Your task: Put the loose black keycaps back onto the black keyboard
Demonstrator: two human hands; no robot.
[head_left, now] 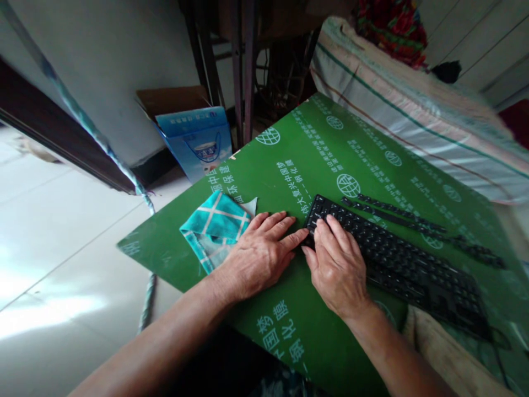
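A black keyboard (397, 259) lies slantwise on the green tabletop, its left end under my fingers. My left hand (264, 251) rests flat with its fingers stretched out, the index fingertip touching the keyboard's left corner. My right hand (339, 264) is bent over that same end; its fingers are close together on the keys and its thumb is at the near edge. Whether a small part sits under the right fingertips is hidden. A folded turquoise checked cloth (217, 220) lies beside my left hand, partly covered by the wrist.
Black strips of small pieces (392, 212) lie behind the keyboard. The green table (289, 165) has printed white characters. A blue box (198, 138) stands beyond its left edge, a twisted cord (103, 143) hangs at left, and a bed-like padded edge (405, 110) borders the far right.
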